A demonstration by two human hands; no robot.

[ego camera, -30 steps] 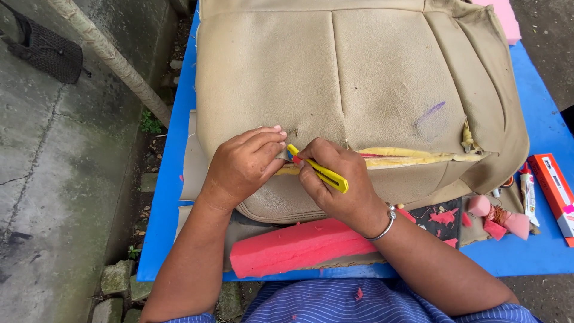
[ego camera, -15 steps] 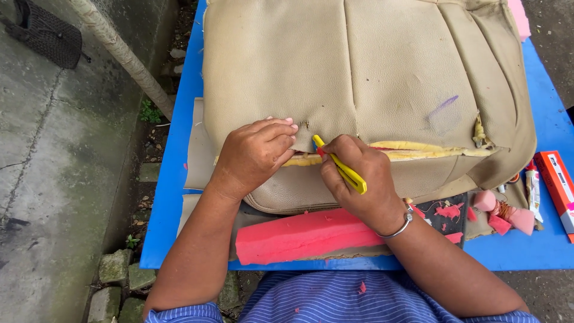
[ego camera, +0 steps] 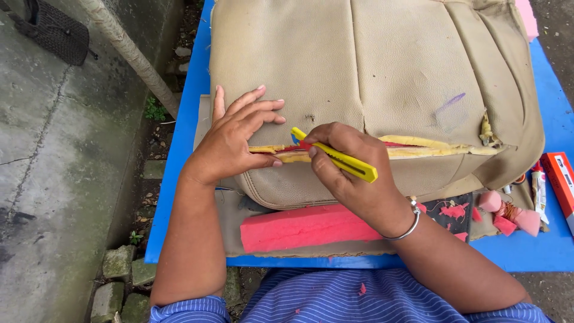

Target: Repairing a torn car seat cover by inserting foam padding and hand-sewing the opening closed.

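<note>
A beige seat cushion (ego camera: 382,72) lies on a blue table (ego camera: 179,179). A long torn slit (ego camera: 430,146) across its front shows yellow foam. My right hand (ego camera: 350,170) grips a yellow utility knife (ego camera: 338,157), its tip at the slit's left end. My left hand (ego camera: 236,137) presses flat on the cushion cover just left of the knife, with the fingers spread and the thumb under the slit.
A pink foam block (ego camera: 305,227) lies at the table's near edge, under my right wrist. Pink foam scraps (ego camera: 508,215), a tube (ego camera: 540,188) and a red box (ego camera: 562,179) sit at the right. Concrete ground and a slanted pole (ego camera: 131,54) are on the left.
My left hand has opened from a loose curl to spread fingers on the cover. The knife stays at the slit's left end. The camera view shifted slightly.
</note>
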